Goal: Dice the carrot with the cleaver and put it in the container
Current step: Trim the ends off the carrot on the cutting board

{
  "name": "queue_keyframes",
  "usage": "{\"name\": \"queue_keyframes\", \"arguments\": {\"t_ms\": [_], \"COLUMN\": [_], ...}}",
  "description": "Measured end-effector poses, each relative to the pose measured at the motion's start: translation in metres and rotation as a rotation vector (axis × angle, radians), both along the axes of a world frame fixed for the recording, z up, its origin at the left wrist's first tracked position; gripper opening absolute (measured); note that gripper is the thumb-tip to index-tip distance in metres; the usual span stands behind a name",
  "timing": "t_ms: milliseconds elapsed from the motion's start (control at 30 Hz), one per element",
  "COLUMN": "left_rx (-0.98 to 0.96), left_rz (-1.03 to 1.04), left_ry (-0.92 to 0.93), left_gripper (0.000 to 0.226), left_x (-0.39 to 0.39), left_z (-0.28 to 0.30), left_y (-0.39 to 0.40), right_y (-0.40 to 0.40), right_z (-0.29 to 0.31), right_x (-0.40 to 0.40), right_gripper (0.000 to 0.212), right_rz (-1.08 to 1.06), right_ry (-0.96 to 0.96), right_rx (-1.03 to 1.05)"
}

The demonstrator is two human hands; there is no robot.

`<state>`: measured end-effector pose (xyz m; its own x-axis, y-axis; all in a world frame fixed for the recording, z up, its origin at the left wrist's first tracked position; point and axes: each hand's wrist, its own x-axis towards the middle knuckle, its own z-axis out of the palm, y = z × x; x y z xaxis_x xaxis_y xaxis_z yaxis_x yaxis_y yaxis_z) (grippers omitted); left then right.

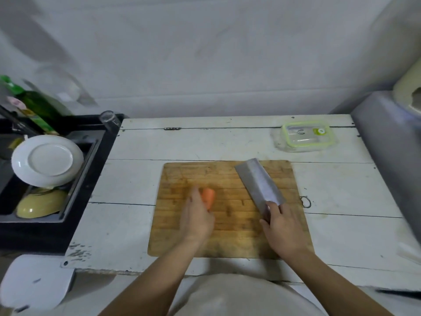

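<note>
Wooden cutting board (230, 236) lies flat on a white plank table (127, 179), roughly centred in front of the person. Left hand (197, 218) rests over the board's left-middle, fingers bent round a carrot piece (209, 197) — orange stub pokes out past the fingertips, lying on the board. The frame is blurred there, so the exact finger wrap is hard to read. Right hand (281, 226) grips the cleaver (258, 182) at the handle end, fingers curled tight; the handle itself is hidden under the hand. Blade is angled up-left over the board's right half, well apart from the carrot. Clear container (305, 137) with a green-rimmed lid sits on the table beyond the board's right corner — closed, not touching the board. At the left is a black dish rack (91, 179) with a white plate (46, 160), a yellow bowl (41, 204) and a green bottle (36, 106) behind.
</note>
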<state>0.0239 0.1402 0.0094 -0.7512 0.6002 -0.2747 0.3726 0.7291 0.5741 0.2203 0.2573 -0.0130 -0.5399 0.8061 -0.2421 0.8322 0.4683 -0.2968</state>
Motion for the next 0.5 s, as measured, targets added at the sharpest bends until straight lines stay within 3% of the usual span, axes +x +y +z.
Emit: {"name": "queue_keyframes", "arguments": {"t_ms": [100,167,333,500], "left_rx": [-0.086,-0.104,-0.075,0.041], "left_rz": [-0.465,-0.61,-0.636,-0.476], "left_ry": [0.105,0.141,0.202,0.253], "left_gripper": [0.073,0.065,0.065,0.06], "left_x": [-0.016,-0.028,-0.029,-0.018], "left_z": [0.005,0.004,-0.018,-0.03], "left_y": [0.001,-0.008,-0.03,-0.022], "right_y": [0.0,0.0,0.002,0.007], "right_z": [0.002,0.005,0.011,0.027], "right_x": [-0.001,-0.003,-0.013,-0.024], "right_gripper": [0.054,0.055,0.058,0.029], "right_rz": [-0.032,-0.037,-0.071,-0.111], "right_ry": [0.0,0.005,-0.045,-0.104], "right_rx": [-0.045,-0.058,-0.095,-0.059]}}
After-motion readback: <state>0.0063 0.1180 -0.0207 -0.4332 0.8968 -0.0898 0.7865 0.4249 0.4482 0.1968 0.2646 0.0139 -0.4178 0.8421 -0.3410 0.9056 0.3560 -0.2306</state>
